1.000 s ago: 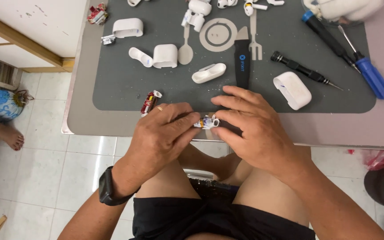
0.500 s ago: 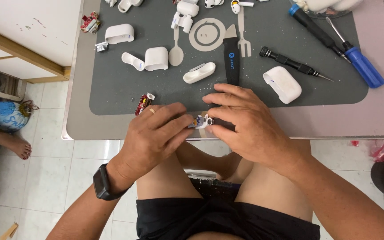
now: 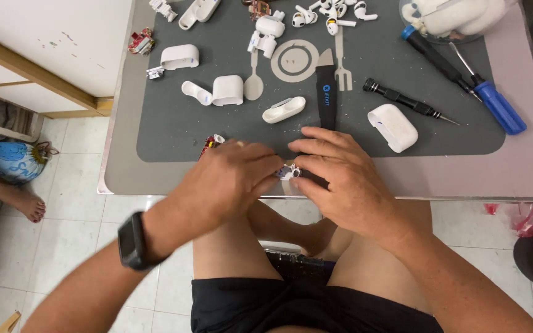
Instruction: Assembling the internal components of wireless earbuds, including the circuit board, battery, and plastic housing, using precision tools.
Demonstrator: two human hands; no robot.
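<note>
Two hands pinch one tiny part at centre frame
Left hand (image 3: 232, 182) and right hand (image 3: 340, 179) clamp a small glinting white part (image 3: 289, 172) over the smooth grey mat (image 3: 174, 132)

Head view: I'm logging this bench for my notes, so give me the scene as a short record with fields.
left hand: pinching a small part at the table's near edge
right hand: holding the same part from the other side
surface: grey mat on a table
tools: black pry tool, black screwdriver, blue screwdriver
white parts: closed case, open case shells, earbuds
wrist: dark watch on the left
</note>
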